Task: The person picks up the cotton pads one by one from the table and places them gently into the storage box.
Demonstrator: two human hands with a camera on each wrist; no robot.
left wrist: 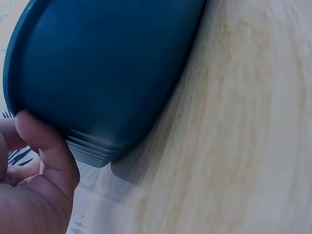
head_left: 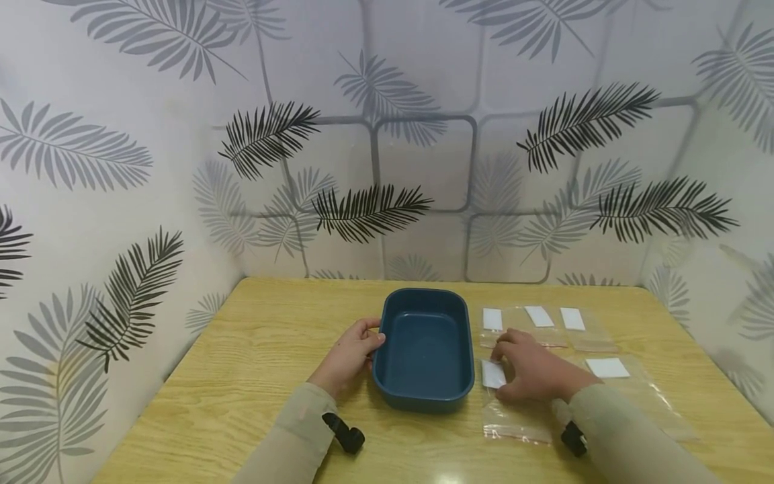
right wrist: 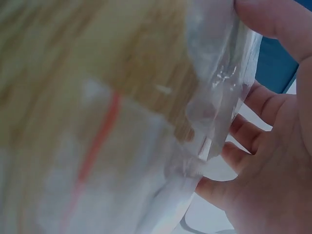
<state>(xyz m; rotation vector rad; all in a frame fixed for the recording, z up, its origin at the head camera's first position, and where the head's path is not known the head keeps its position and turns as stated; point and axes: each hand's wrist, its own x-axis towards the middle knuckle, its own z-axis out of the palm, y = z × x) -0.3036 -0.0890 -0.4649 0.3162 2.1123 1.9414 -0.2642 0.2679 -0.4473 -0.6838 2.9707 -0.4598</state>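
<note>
Left hand grips the left rim of the blue bin, which stands on the wooden table between both hands. Just beside the bin — on its right — the right hand pinches a clear bag bearing a white label. Further clear bags lie behind it; another labelled bag lies at far right.

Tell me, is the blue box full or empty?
Empty: the head view looks down into the box, and only its bare bottom and walls show inside.
</note>
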